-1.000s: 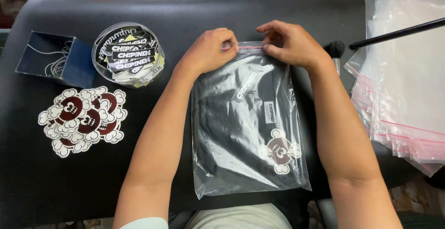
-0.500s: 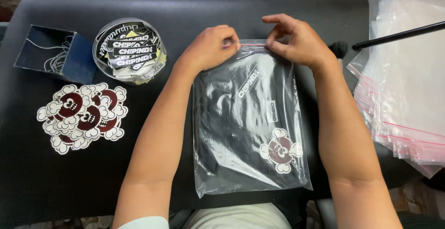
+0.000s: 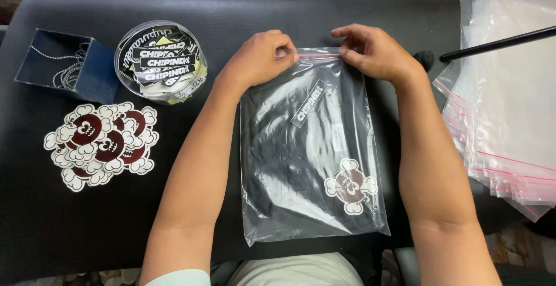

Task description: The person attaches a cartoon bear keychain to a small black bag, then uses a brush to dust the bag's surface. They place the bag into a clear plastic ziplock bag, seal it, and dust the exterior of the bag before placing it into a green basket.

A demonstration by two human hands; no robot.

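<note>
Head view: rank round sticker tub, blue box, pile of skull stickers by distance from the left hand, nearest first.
From the left hand:
1. Round sticker tub, just beside it on the left.
2. Pile of skull stickers, lower left on the mat.
3. Blue box, far left edge.

Clear plastic zip bag (image 3: pixel 313 153): rectangular, glossy, creased, lying flat on the dark surface, long axis running from the hands back toward the person's body. Red zip strip (image 3: pixel 315 56) along the far edge, pinched at its left end by the left hand (image 3: pixel 259 58) and at its right end by the right hand (image 3: pixel 373 50); the stretch between the two hands lies straight.

Contents: folded black garment (image 3: pixel 289 164) filling most of the bag, below both hands. Rectangular black label sticker (image 3: pixel 308 103), tilted, just under the left hand. Skull-shaped white and maroon sticker (image 3: pixel 350 186) near the bag's lower right corner, beside the right forearm.
</note>
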